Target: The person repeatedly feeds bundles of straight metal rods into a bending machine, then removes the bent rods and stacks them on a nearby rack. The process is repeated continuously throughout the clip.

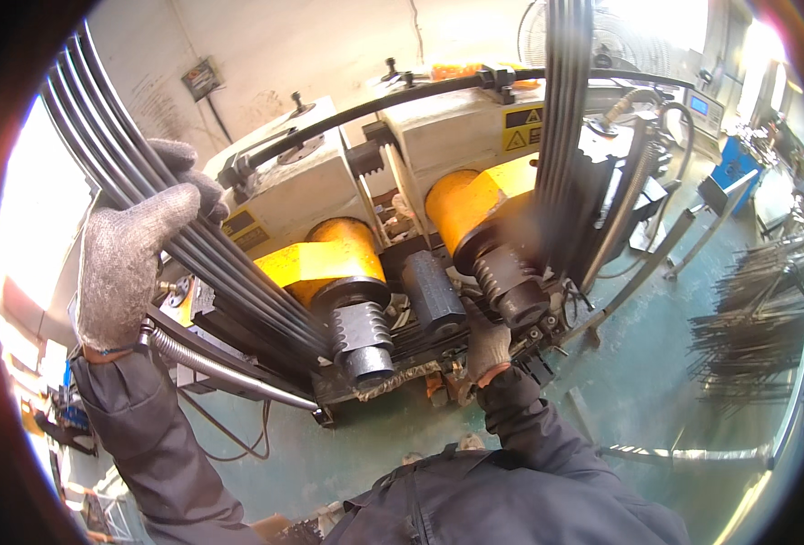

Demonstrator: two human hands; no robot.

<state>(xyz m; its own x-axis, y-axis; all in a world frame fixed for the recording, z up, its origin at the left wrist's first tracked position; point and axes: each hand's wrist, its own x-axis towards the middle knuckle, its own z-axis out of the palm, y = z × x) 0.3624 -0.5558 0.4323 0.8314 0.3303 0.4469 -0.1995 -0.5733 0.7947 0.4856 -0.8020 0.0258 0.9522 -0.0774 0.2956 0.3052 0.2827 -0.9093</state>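
Grey-gloved L hand [134, 245] curled round 1 of 2 rod bundles [247, 283], R hand [487, 340] by blk block [434, 292], can't tell grip

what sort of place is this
Probably a metalworking workshop: a heavy machine with yellow parts stands in front, long dark rods are gripped in the gloved left hand, and more thin rods are piled at right.

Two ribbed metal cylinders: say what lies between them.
Head view: between the left cylinder and right cylinder sits a dark faceted block; the right hand is beside it.
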